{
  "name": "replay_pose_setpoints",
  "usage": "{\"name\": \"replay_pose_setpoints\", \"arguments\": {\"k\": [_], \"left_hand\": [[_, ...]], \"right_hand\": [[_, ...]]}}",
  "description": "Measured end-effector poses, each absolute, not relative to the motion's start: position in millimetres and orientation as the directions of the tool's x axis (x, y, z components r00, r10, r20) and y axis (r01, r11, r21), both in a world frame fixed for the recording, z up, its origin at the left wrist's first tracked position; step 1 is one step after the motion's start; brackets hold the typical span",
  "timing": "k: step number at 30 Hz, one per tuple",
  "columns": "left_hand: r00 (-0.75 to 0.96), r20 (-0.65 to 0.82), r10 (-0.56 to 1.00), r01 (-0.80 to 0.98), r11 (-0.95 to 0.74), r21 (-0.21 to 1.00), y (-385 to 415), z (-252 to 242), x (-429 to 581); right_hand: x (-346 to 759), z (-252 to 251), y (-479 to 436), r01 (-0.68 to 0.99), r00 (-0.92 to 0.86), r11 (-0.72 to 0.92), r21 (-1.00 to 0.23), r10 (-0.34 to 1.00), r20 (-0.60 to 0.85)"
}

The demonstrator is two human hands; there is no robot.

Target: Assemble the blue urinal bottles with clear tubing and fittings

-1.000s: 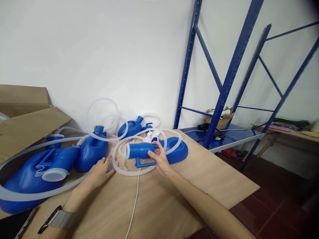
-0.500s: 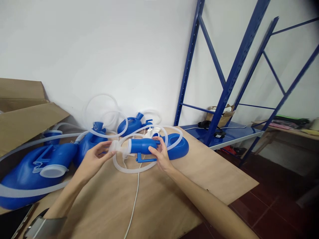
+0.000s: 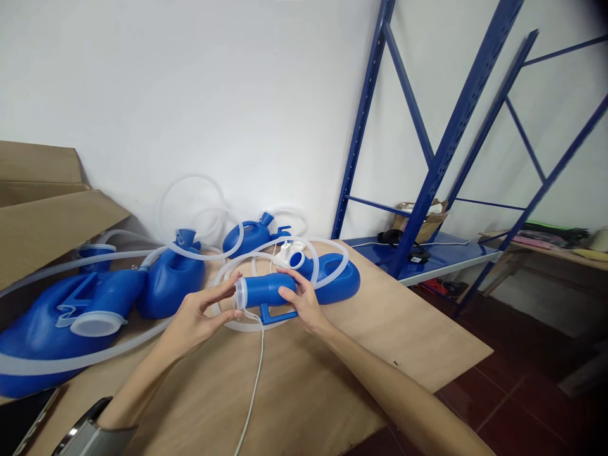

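My right hand (image 3: 299, 305) grips a blue plastic tube piece (image 3: 262, 291) with a side handle, held just above the wooden board (image 3: 304, 386). At the tube's left end sits a translucent cap (image 3: 240, 294), and the fingers of my left hand (image 3: 199, 316) are pinched on it. A clear hose (image 3: 285, 248) loops around the piece and over a blue flat bottle (image 3: 338, 283) behind it.
Several more blue bottles (image 3: 168, 286) with clear hoses lie to the left, the nearest large one (image 3: 42, 329) with a white cap. A cardboard box (image 3: 42, 209) stands far left. A white cable (image 3: 251, 392) runs toward me. Blue metal shelving (image 3: 427, 183) stands at the right.
My left hand rose from the board with the translucent cap and brought it onto the tube's left end. My right hand kept hold of the blue tube piece, shifting it slightly.
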State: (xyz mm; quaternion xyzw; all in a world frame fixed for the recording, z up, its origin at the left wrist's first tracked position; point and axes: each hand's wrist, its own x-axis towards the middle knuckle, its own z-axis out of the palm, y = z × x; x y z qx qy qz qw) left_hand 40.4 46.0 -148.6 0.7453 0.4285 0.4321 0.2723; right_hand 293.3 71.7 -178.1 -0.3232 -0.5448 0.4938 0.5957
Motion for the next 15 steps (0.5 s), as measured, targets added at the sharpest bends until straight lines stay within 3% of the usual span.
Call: {"name": "replay_pose_setpoints", "arguments": {"k": [8, 11, 15], "left_hand": [[0.306, 0.49, 0.816, 0.537, -0.573, 0.62, 42.8, -147.0, 38.3], [0.39, 0.512, 0.765, 0.54, -0.64, 0.546, 49.9, -166.3, 35.8], [0.569, 0.513, 0.643, 0.41, -0.762, 0.501, 62.1, -195.3, 40.3]], "right_hand": [[297.8, -166.9, 65.1, -0.234, -0.142, 0.213, -0.949, 0.958, 0.25], [300.2, -169.4, 68.4, -0.09, -0.172, 0.297, -0.951, 0.936, 0.308], [305.2, -174.9, 75.0, 0.13, -0.256, 0.35, -0.928, 0.916, 0.31]]}}
